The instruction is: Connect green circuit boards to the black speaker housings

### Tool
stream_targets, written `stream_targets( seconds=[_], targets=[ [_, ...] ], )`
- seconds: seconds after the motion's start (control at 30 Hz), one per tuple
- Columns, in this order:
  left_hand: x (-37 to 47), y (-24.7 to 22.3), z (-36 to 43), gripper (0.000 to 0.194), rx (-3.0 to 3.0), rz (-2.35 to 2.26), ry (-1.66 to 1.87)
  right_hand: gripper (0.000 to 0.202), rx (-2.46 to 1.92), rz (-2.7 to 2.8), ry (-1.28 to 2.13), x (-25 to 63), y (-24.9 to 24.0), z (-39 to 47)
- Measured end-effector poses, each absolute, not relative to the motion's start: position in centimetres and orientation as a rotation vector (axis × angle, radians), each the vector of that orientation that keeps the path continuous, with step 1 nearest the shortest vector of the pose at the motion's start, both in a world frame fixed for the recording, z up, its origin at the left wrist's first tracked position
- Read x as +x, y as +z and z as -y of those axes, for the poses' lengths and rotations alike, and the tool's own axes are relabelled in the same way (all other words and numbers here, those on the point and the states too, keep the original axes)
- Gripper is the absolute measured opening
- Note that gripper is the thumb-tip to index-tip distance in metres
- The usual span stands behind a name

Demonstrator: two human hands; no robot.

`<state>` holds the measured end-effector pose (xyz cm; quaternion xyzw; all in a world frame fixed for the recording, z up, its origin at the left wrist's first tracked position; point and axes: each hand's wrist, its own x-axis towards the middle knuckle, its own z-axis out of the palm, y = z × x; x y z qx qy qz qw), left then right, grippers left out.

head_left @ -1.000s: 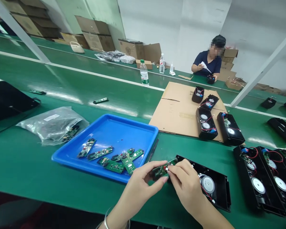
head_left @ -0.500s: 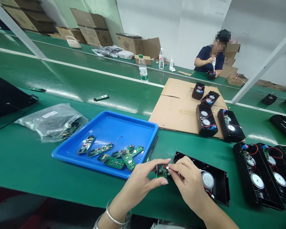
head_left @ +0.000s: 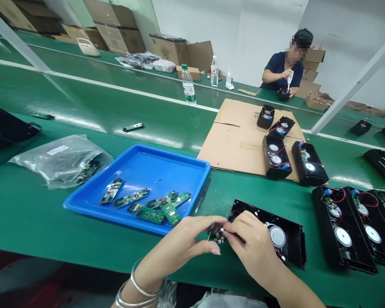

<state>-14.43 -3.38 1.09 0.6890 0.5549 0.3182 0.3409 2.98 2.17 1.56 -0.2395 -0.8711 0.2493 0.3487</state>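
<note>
A small green circuit board (head_left: 216, 233) is held tilted between the thumb and fingers of my left hand (head_left: 192, 239). My right hand (head_left: 252, 246) pinches a small white connector (head_left: 222, 230) at the board's right side. Partly behind my right hand lies an open black speaker housing (head_left: 293, 244) with a round silver speaker (head_left: 277, 236) and red wires. To the left, several green boards (head_left: 147, 213) lie in a blue tray (head_left: 93, 211). Black tweezers (head_left: 203, 196) rest beside the tray's right edge.
More black housings (head_left: 343, 237) stand at the right and on a cardboard sheet (head_left: 231, 141). A plastic bag (head_left: 62, 160) of boards lies left. Bottles (head_left: 188, 87) stand further back. Across the table, a person (head_left: 284, 70) holds a white bottle over a housing.
The board has tilted more in my left hand, with my right fingers still at its connector. The whole view has shifted slightly, moving the tray and housings a little left and up.
</note>
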Motion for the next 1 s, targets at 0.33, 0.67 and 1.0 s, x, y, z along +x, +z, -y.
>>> stream_targets(
  seconds=[0.33, 0.67, 1.0],
  targets=[
    [-13.0, 1.2, 3.8, 0.052, 1.666, -1.598, 0.777, 0.029, -0.517, 2.286, 0.536, 3.0, 0.7, -2.3],
    [-13.8, 1.2, 4.0, 0.036, 1.503, -1.725, 0.832, 0.016, -0.854, 2.307, 0.815, 7.8, 2.2, -4.7],
    [-12.7, 0.9, 5.4, 0.029, 0.927, -1.364, 0.703, 0.032, -1.226, 2.670, 0.548, 13.3, 0.3, -4.5]
  ],
)
